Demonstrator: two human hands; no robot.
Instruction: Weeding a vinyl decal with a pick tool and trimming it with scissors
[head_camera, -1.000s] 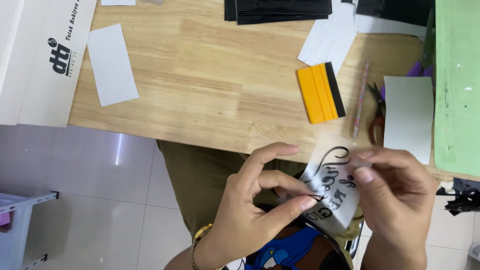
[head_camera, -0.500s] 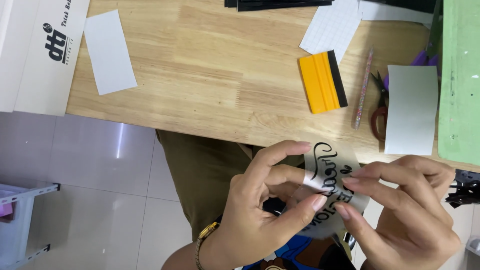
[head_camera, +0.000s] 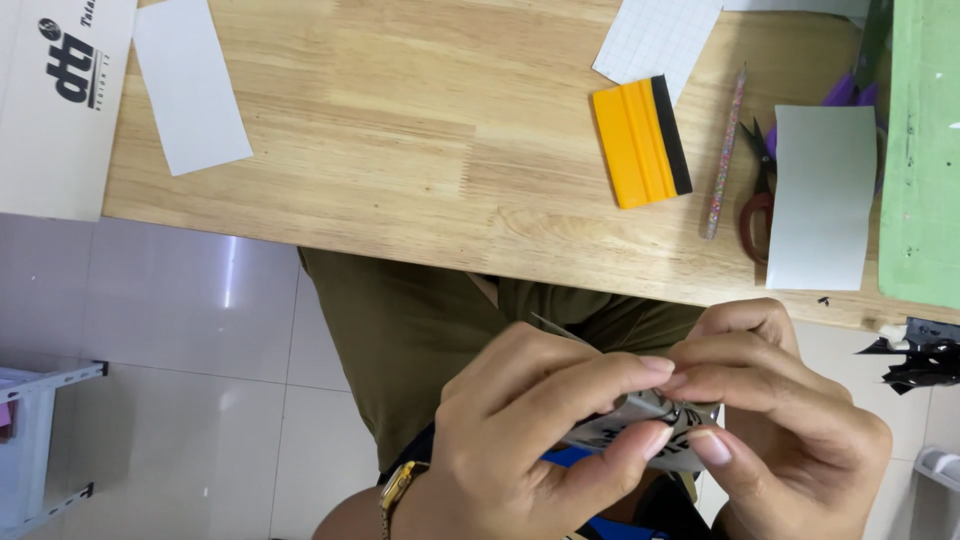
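Observation:
Over my lap, below the table's near edge, both hands pinch a small sticker sheet (head_camera: 640, 425) with black cut lettering. My left hand (head_camera: 530, 440), with a gold watch at the wrist, grips the sheet's left side between thumb and fingers. My right hand (head_camera: 790, 420) meets it from the right, fingertips touching the sheet's top edge. The fingers hide most of the sheet, which is tilted nearly edge-on.
The wooden table (head_camera: 420, 140) carries an orange squeegee (head_camera: 640, 140), a glittery pen (head_camera: 724, 150), red-handled scissors (head_camera: 757, 195), white paper pieces (head_camera: 190, 85), a gridded sheet (head_camera: 655, 35), a grey sheet (head_camera: 820, 195), a green cutting mat (head_camera: 925, 150). Black scraps (head_camera: 915, 360) lie at the right edge.
Both hands drew closer together and lower in view; the sticker sheet, earlier facing up with its lettering showing, is now tilted and mostly covered by fingers.

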